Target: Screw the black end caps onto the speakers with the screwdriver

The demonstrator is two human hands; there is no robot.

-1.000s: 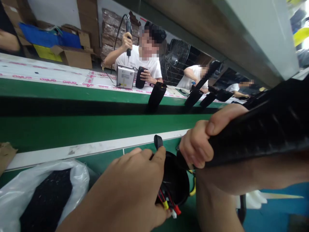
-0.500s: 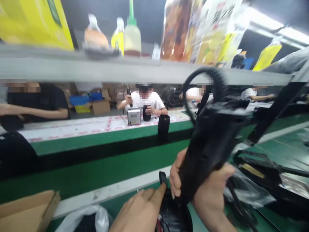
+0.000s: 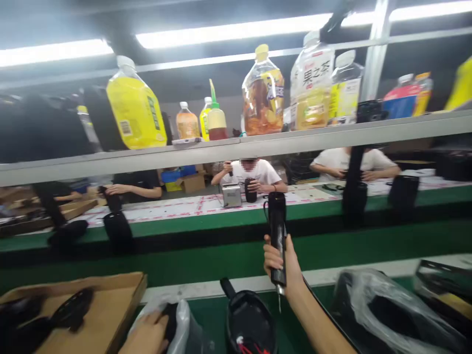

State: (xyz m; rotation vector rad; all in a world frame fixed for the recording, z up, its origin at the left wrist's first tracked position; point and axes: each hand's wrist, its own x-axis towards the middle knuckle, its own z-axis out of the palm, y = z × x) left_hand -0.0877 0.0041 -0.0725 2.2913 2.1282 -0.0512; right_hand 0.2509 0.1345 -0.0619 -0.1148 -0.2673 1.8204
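My right hand [image 3: 289, 270] is wrapped round a black electric screwdriver [image 3: 277, 236], held upright with its bit pointing down beside the case. Below and to the left of it lies a rounded black case [image 3: 250, 314] with a strap loop at the top and red wires at its lower end. At the lower left, my left hand [image 3: 145, 334] reaches into the mouth of a clear plastic bag [image 3: 182, 319] with black contents. Its fingers are bent and blurred against the black contents, and the fingertips are hidden.
A cardboard tray [image 3: 106, 305] with black parts stands at the left. On the right lies another plastic bag [image 3: 391, 305]. A shelf [image 3: 221, 151] with several bottles crosses above. Beyond the green belt edge, several people work at the far bench [image 3: 191, 204].
My left hand has left the black case and moved left into the plastic bag. My right hand has lifted the screwdriver away from the case. The view has tilted up.
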